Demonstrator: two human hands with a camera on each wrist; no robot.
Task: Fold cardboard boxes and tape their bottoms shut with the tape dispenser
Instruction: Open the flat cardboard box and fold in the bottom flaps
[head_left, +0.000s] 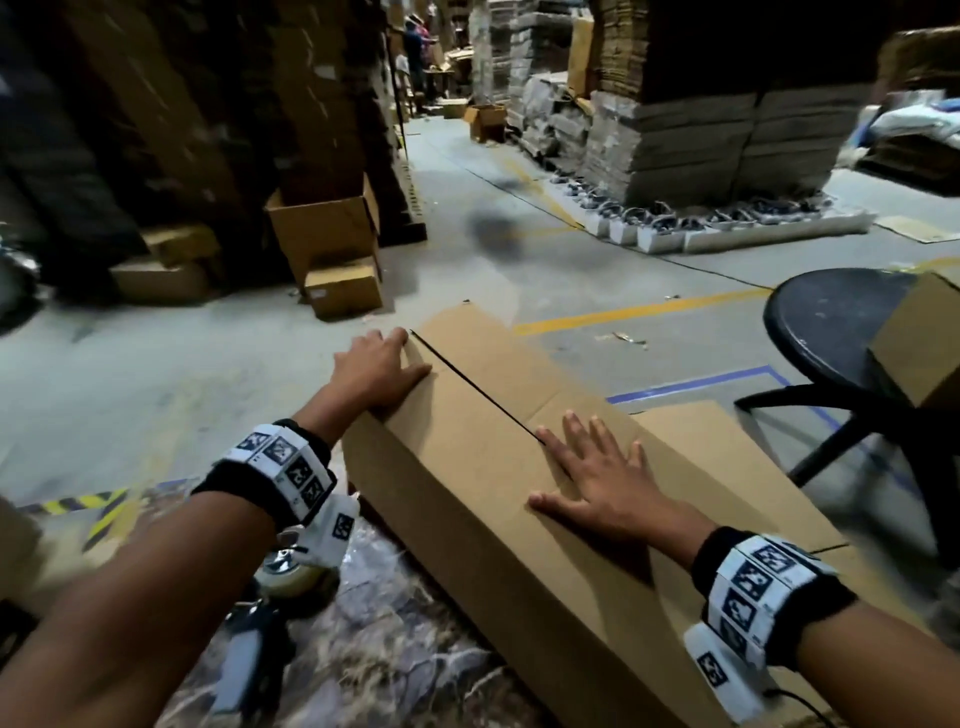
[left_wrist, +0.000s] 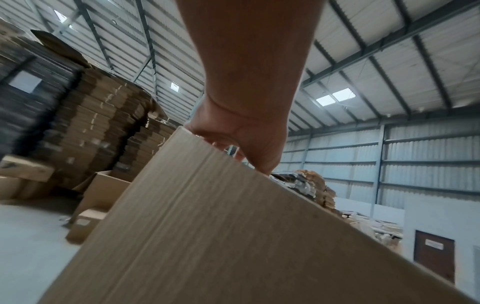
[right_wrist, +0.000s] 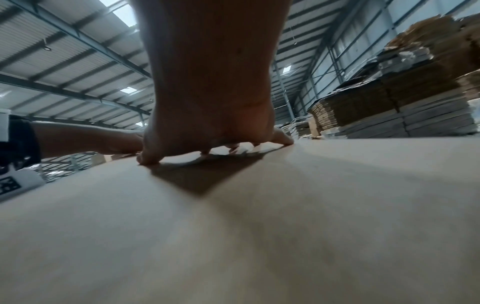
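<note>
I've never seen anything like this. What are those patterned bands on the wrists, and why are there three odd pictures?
No robot here: a person folds a cardboard box, wearing three cameras. One sits on the head and looks down at both hands. The patterned bands hold one camera on each wrist, looking along the hand, so the roof shows behind. The left hand rests over the box's far corner; the right hand presses flat on its closed flaps. Neither holds a tool. The tape dispenser lies at lower left. A black stool stands at right.
</note>
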